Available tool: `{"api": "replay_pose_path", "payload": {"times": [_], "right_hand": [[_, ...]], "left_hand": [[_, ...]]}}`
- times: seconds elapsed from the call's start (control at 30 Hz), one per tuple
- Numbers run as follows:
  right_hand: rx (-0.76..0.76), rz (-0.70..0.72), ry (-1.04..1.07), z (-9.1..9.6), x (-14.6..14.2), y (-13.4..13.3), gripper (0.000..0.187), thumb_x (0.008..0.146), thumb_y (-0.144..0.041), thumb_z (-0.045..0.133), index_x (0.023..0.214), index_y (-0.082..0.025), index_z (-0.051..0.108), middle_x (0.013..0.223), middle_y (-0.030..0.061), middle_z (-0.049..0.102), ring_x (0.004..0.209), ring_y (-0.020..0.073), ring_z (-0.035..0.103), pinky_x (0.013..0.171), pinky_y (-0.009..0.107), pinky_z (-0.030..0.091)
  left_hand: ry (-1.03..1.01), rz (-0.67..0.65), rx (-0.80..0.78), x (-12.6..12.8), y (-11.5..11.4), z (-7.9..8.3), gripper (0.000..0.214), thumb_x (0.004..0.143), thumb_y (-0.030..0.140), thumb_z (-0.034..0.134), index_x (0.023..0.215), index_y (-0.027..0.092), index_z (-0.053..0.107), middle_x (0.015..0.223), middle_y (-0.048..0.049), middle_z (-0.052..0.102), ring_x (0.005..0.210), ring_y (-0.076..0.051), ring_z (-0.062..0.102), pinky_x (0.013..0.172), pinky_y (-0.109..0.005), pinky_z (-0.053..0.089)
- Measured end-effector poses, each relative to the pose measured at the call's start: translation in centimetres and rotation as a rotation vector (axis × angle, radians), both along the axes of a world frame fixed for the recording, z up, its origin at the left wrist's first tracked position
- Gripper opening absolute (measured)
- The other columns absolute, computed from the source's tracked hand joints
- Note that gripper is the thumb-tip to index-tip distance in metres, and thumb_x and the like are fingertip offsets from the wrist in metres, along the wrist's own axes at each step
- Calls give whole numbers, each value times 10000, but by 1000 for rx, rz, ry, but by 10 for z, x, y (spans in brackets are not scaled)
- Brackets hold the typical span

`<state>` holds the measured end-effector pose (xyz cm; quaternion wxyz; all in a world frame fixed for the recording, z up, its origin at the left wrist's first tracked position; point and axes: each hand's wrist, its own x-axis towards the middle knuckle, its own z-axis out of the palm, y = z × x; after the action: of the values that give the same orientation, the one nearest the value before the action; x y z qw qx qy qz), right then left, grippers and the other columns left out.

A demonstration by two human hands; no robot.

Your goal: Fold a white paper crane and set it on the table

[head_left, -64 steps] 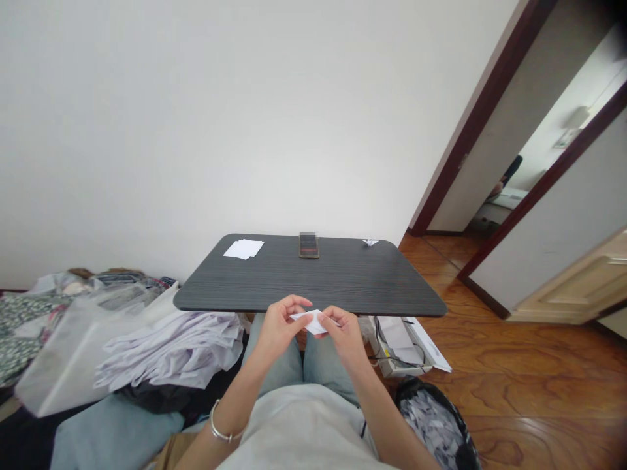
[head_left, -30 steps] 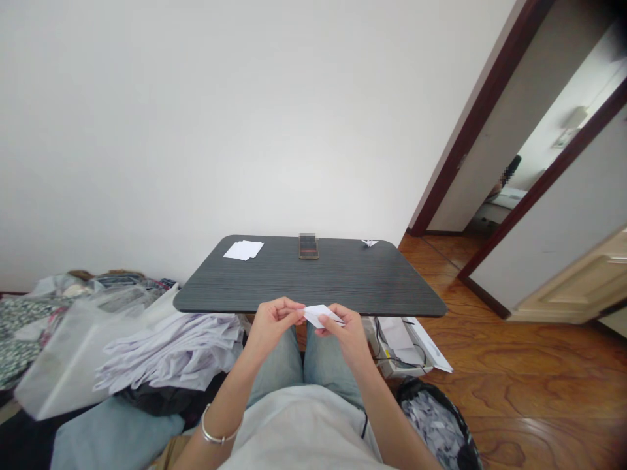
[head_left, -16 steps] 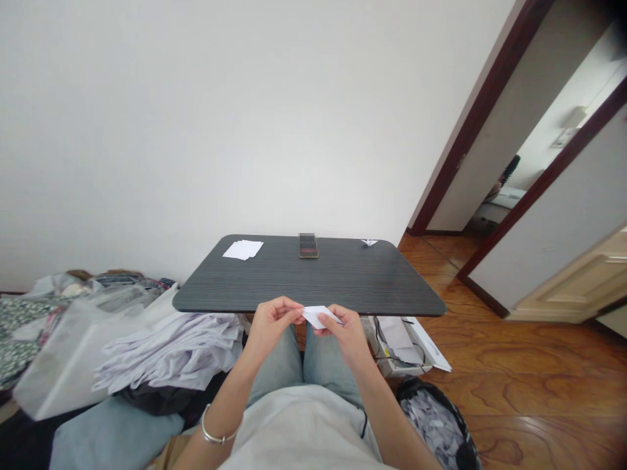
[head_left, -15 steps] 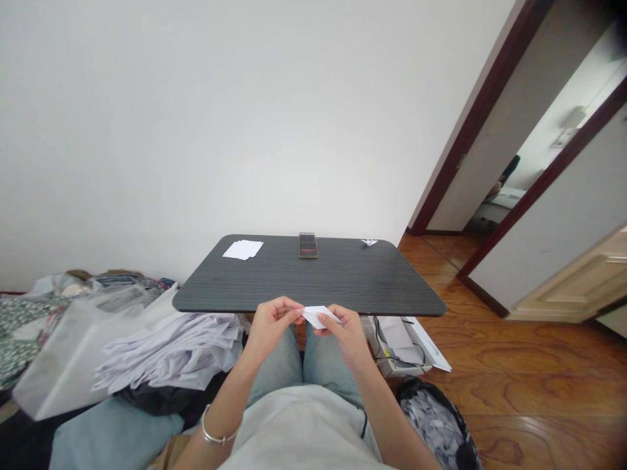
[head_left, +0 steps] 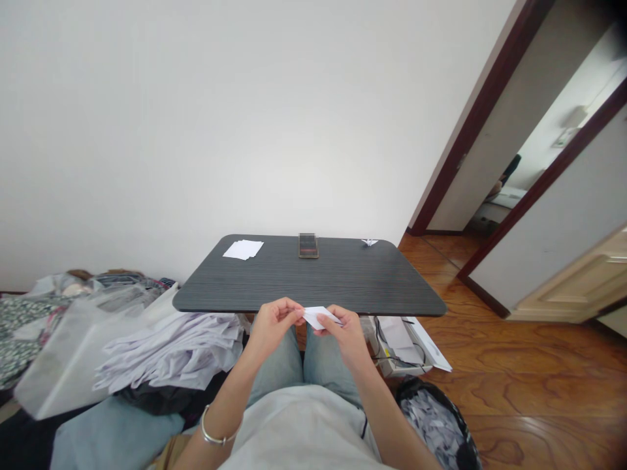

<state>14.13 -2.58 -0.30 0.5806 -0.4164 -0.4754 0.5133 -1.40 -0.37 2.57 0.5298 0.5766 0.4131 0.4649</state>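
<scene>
A small piece of folded white paper [head_left: 317,315] is held between both hands, just off the near edge of the dark table [head_left: 313,284]. My left hand [head_left: 277,323] pinches its left corner between thumb and fingers. On the other side, my right hand [head_left: 343,328] grips it with the thumb on top and the fingers underneath, covering the right end. On the tabletop, a small stack of white paper sheets [head_left: 243,249] lies at the far left, and a folded paper crane [head_left: 369,242] sits at the far right.
A phone [head_left: 308,246] lies at the table's back middle. To the left are heaped white cloth [head_left: 171,352] and a translucent plastic bag [head_left: 63,359]. On the right floor stand a box with papers and cables [head_left: 399,346] and a black-lined bin of paper scraps [head_left: 435,421].
Both hands keep their grip on the folded paper in nearly the same place. Only slight shifts of the fingers and paper show.
</scene>
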Motion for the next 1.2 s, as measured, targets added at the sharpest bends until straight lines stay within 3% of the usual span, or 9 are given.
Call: {"api": "replay_pose_path", "payload": {"times": [0.4, 0.73, 0.93, 1.2], "right_hand": [[-1, -3, 1, 0, -1, 1, 203, 653, -361, 689, 609, -169, 638, 574, -15, 570, 529, 129, 525, 512, 249, 522], [9, -39, -9, 0, -2, 1, 231, 643, -385, 690, 611, -161, 639, 555, -21, 568, 505, 123, 516, 500, 250, 521], [18, -12, -38, 0, 0, 2, 237, 661, -384, 679, 606, -159, 628, 573, -6, 597, 522, 134, 546, 509, 245, 519], [23, -10, -17, -3, 0, 3, 239, 657, -381, 685, 610, -153, 627, 560, -15, 591, 503, 126, 545, 500, 242, 514]], "left_hand": [[24, -11, -3, 0, 0, -2, 161, 694, 277, 641, 677, 119, 616, 556, -17, 639, 541, -122, 579, 562, -223, 450], [-41, -43, -42, -2, 4, -5, 335, 735, 431, 581, 745, 100, 635, 625, -54, 661, 577, -143, 602, 595, -262, 484], [54, -91, 26, 0, 1, -7, 205, 701, 317, 654, 721, 115, 622, 636, -18, 641, 585, -116, 562, 577, -215, 439], [163, -54, 134, -2, 1, -4, 189, 752, 294, 596, 719, 118, 658, 696, -42, 643, 638, -136, 562, 590, -224, 431]]}}
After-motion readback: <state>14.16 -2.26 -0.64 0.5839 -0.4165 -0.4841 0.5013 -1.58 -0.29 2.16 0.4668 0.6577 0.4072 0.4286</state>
